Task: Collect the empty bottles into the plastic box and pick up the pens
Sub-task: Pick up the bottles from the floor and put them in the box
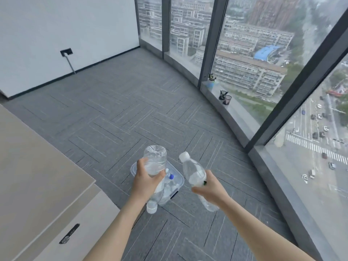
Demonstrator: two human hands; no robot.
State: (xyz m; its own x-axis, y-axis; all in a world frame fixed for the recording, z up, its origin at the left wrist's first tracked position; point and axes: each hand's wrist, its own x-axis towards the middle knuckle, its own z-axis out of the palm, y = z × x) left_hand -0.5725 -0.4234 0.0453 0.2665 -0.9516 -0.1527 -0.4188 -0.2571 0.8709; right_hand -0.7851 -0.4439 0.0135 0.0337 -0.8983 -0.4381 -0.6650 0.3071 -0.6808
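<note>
plastic box (134,167) on carpet (116,110), bottles (170,183) inside, cabinet (37,176) left, perhaps cups (225,97) on sill

Single head view, looks forward and down from standing height; hands (148,178) close below, carpet (116,113) and windows (263,53) beyond.

Both bare forearms reach up from bottom edge toward lower centre of frame. Left hand (144,178) closed around clear empty plastic bottle with white cap (154,166), base up, cap down near wrist. Right hand (209,187) closed around second clear plastic bottle, white-capped (194,172), cap pointing up-left. Hands near each other, not touching.
</note>
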